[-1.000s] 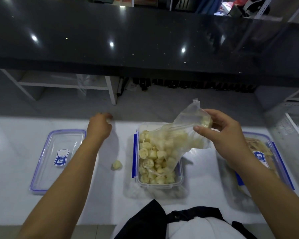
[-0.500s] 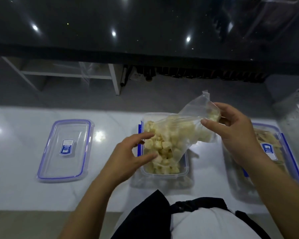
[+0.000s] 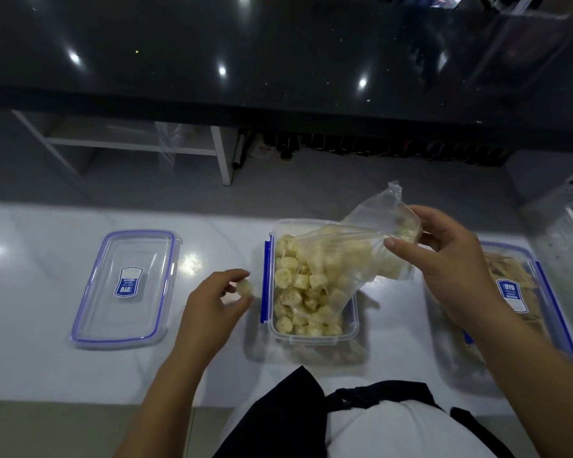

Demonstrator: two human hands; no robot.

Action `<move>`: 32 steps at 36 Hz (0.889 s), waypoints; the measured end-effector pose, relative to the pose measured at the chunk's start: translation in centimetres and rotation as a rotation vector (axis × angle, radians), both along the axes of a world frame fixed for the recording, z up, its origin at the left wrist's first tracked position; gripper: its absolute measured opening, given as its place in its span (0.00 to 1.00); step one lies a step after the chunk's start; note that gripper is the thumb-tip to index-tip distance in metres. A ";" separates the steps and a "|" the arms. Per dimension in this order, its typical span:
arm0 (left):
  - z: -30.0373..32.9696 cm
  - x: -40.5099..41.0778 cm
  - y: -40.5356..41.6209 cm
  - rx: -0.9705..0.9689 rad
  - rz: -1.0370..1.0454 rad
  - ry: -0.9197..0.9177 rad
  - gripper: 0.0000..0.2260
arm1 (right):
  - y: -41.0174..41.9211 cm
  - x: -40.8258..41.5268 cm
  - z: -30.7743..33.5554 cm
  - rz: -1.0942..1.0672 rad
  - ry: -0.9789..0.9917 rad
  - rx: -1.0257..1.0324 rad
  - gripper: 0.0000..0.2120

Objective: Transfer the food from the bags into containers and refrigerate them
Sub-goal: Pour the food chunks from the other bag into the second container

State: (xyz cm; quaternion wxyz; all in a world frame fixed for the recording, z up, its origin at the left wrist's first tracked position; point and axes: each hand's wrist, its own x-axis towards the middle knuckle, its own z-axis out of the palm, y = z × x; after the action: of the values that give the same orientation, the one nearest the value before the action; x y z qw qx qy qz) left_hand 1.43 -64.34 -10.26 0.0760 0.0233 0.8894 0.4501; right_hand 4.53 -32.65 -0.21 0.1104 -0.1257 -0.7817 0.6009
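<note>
A clear plastic container [image 3: 312, 339] with blue side clips stands on the white counter, filled with pale round food pieces [image 3: 291, 297]. My right hand [image 3: 444, 262] grips the upturned end of a clear plastic bag [image 3: 358, 256], whose mouth hangs into the container with more pieces inside. My left hand [image 3: 212, 302] is just left of the container and pinches one loose food piece [image 3: 244, 287] between its fingertips.
A container lid [image 3: 126, 289] with a blue rim and label lies flat at the left. A second lidded container [image 3: 523, 292] with light food sits at the right, partly behind my right arm. A dark raised counter [image 3: 278, 61] runs along the back.
My left hand came back from the far counter edge, picked up the stray piece that lay left of the container, and now holds it beside the container. The bag stays tipped.
</note>
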 end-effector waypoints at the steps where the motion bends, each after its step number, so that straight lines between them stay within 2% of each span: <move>1: 0.8 0.0 0.2 0.042 -0.033 0.013 0.15 | 0.0 0.0 0.0 0.000 -0.001 0.001 0.20; 5: 3.4 0.2 1.2 0.086 -0.289 -0.039 0.20 | 0.0 0.2 0.0 -0.004 -0.008 0.004 0.20; 7: 3.8 0.3 2.1 0.056 -0.334 -0.044 0.19 | 0.0 0.2 0.0 -0.008 -0.007 0.003 0.20; 9: 3.8 0.1 2.8 0.038 -0.294 0.013 0.18 | 0.0 0.2 0.0 -0.011 -0.005 0.004 0.21; 12: 3.4 -0.6 3.5 -0.090 -0.248 0.107 0.19 | 0.1 0.2 0.0 -0.018 -0.001 0.003 0.21; 16: 2.7 -1.0 4.4 -0.144 -0.274 0.065 0.24 | 0.2 0.4 0.0 -0.016 -0.009 0.012 0.21; 19: 2.2 -1.0 4.7 -0.178 -0.277 0.085 0.22 | 0.3 0.4 0.1 -0.019 -0.006 0.019 0.21; 26: 2.3 -1.3 4.4 -0.085 -0.190 0.122 0.15 | 0.5 0.1 0.8 -0.024 0.000 0.038 0.21; 32: 3.4 -2.3 4.8 0.015 -0.173 0.058 0.10 | 0.0 -1.0 3.1 0.049 -0.004 0.120 0.23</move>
State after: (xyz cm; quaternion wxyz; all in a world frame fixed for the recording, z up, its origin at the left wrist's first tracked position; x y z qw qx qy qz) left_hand -0.92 -59.59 -6.88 0.0888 0.1137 0.8824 0.4478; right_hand 3.51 -32.64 2.87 0.1017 -0.1008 -0.8194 0.5551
